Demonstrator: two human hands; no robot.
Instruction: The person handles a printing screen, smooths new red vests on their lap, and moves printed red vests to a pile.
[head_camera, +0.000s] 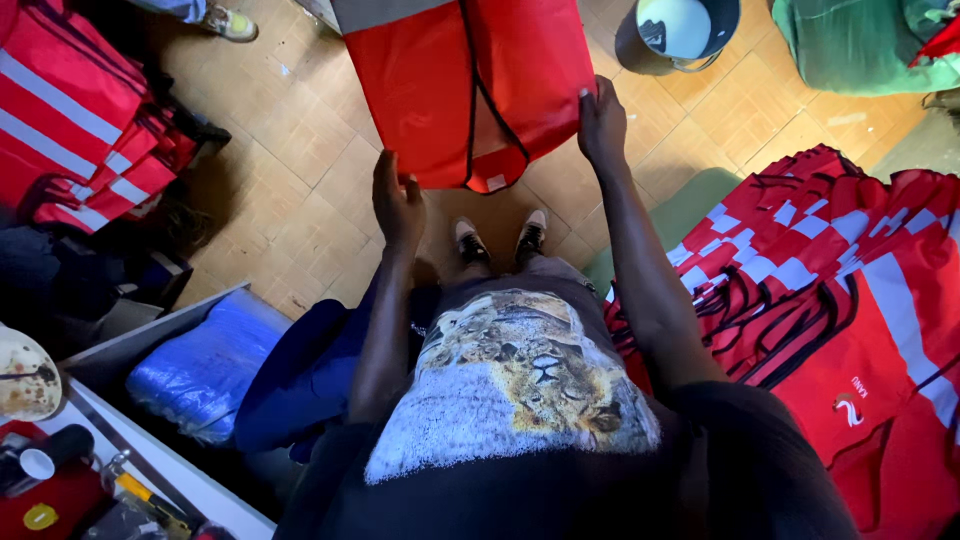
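Both hands hold up a red safety vest above the parquet floor (300, 170).

Right hand (601, 125) fingers pinching the vest (470, 85)'s smooth fabric edge; left hand (397, 205) loosely curled by its lower hem, contact unclear. Black piping, small white label at the hem, top cut off. Heaped red vests with white stripes (830, 290) lie right; a blue plastic-wrapped bundle (205, 365) sits left.

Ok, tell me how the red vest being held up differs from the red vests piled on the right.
The held red fabric vest hangs open above the floor, gripped by the left hand and right hand; the piled red vests lie flat and overlapping, untouched. The held one shows mostly plain red with black edging; the pile shows many white stripes. Both share red fabric and black trim.
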